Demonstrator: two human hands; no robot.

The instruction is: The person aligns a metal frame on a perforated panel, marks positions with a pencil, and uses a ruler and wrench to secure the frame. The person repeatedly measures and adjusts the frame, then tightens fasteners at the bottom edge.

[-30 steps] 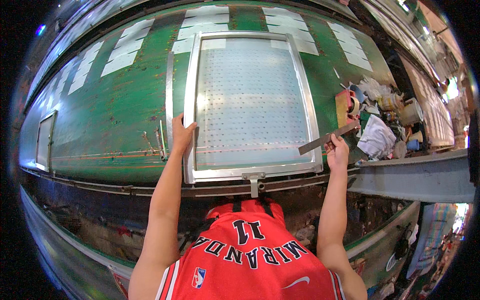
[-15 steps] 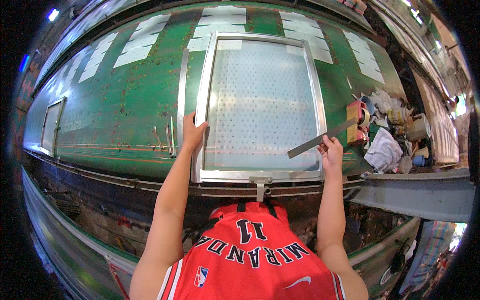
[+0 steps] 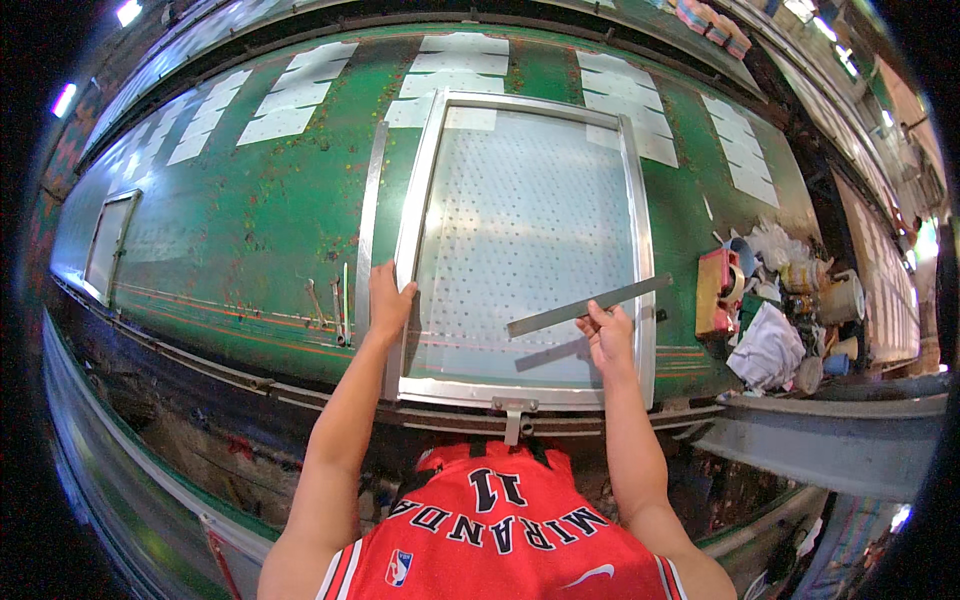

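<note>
A silk-screen frame [image 3: 640, 200] with silver metal rails and pale translucent mesh lies on the long green table. Rows of small dots cover the mesh. My left hand [image 3: 388, 300] grips the frame's left rail, thumb on the rail and fingers at its outer side, close to a separate long metal bar [image 3: 373, 190]. In my right hand [image 3: 608, 335], a thin flat grey metal strip [image 3: 560, 315], like a ruler, is pinched near its middle. It slants above the lower right of the mesh, its shadow or reflection showing below it.
White sheets [image 3: 295, 95] lie in columns along the green table [image 3: 270, 210]. Wrenches [image 3: 335, 305] are left of the frame, and a smaller frame [image 3: 108, 245] farther left. At right are a red box [image 3: 713, 290], tape, white cloth [image 3: 768, 345] and pots. A metal bracket [image 3: 514, 415] juts toward me.
My right hand has moved the metal strip leftward, from the right rail to over the mesh. My left hand stays at the left rail. The whole view has shifted slightly.
</note>
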